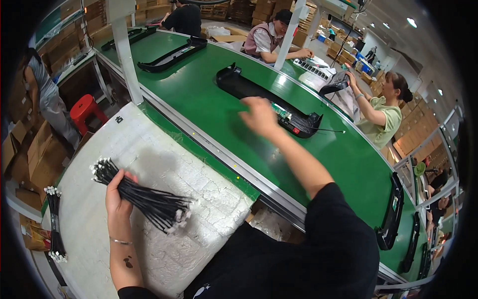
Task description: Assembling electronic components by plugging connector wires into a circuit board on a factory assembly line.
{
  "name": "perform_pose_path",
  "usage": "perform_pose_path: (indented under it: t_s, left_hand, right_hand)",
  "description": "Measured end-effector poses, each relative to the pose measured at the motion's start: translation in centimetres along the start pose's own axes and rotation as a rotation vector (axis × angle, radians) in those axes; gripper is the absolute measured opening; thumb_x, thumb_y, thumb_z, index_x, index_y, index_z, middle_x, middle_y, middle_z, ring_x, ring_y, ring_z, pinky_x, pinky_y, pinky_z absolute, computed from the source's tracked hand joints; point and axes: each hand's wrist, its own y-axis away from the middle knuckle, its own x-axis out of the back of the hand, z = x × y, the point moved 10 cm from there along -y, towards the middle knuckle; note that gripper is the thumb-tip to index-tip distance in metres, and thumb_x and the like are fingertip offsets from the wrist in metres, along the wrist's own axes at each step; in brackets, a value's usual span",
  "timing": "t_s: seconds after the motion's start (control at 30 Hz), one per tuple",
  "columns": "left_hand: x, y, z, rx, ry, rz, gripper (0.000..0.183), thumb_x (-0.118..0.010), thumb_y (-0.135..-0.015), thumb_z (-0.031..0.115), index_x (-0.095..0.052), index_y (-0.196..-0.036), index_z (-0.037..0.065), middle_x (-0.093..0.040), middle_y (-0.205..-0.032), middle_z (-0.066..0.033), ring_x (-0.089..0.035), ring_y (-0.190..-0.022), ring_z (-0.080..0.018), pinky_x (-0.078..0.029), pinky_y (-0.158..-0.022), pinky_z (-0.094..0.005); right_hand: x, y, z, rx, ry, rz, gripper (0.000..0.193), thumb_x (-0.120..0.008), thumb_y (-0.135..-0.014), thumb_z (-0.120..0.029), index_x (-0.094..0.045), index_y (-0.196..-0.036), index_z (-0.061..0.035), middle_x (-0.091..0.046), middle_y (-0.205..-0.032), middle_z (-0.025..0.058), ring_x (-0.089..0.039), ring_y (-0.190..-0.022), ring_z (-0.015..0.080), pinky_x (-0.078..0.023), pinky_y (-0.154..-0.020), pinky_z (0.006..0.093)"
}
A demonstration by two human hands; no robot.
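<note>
My left hand (pixel 119 197) is closed around a bundle of black cables (pixel 149 199) with white connectors at both ends, held above a white-covered side table. Out over the green conveyor belt (pixel 199 107), my right hand (pixel 260 117) is slightly blurred, with its fingers apart and nothing visible in them. It hovers at a long black plastic housing (pixel 249 89), hiding part of its near edge. Inside that housing sits a green circuit board (pixel 282 111), and a thin black cable (pixel 323 130) with a small white end reaches past its right end.
Another cable bundle (pixel 55 224) lies on the left edge of the white-covered table (pixel 134 134). More black housings (pixel 174 54) (pixel 391 212) rest along the belt. A metal rail (pixel 219 157) and white post (pixel 124 60) border it. Co-workers sit across; a red stool (pixel 87 110) stands left.
</note>
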Motion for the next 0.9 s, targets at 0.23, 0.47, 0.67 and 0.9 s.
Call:
perform_pose_path:
  t_s: [0.23, 0.47, 0.67, 0.9]
  left_hand:
    - [0.3, -2.7, -2.6, 0.053, -0.006, -0.113, 0.016, -0.062, -0.079, 0.009, -0.055, -0.093, 0.003, -0.060, -0.082, -0.0067, -0.058, -0.073, -0.0171, -0.050, -0.070, -0.0293]
    - [2.7, -3.4, -1.1, 0.080, -0.040, -0.022, 0.014, -0.060, -0.079, 0.007, -0.056, -0.091, 0.002, -0.060, -0.082, -0.0068, -0.058, -0.074, -0.0169, -0.049, -0.068, -0.0298]
    - [2.0, -4.1, 1.8, 0.232, 0.226, -0.205, 0.012, -0.050, -0.087, 0.015, -0.050, -0.091, 0.004, -0.039, -0.062, 0.0034, -0.039, -0.053, -0.0061, -0.038, -0.053, -0.0214]
    - [6.5, -5.3, 8.8, 0.209, 0.459, -0.256, 0.023, -0.042, -0.093, 0.020, -0.046, -0.105, 0.002, -0.035, -0.062, 0.0041, -0.034, -0.051, -0.0046, -0.034, -0.049, -0.0172]
  right_hand:
    - [-13.9, 2.0, -29.5, 0.179, -1.113, -0.905, 0.035, -0.057, -0.080, -0.037, -0.062, -0.080, -0.0018, -0.064, -0.070, 0.0080, -0.058, -0.058, 0.0165, -0.046, -0.052, 0.0300]
    - [-18.9, -0.2, -32.3, 0.040, -1.349, -0.723, 0.040, -0.049, -0.087, -0.034, -0.057, -0.066, -0.0004, -0.056, -0.058, 0.0052, -0.053, -0.047, 0.0151, -0.041, -0.045, 0.0271]
    - [-24.5, -2.3, -24.9, -0.779, -1.934, -0.848, 0.031, -0.044, -0.090, -0.024, -0.056, -0.073, -0.0018, -0.053, -0.059, 0.0027, -0.042, -0.045, 0.0099, -0.033, -0.041, 0.0236]
    - [-9.1, -7.8, -24.5, -0.023, -0.914, 0.156, 0.021, -0.047, -0.087, -0.018, -0.059, -0.085, -0.0009, -0.051, -0.055, 0.0096, -0.048, -0.049, 0.0142, -0.038, -0.049, 0.0300]
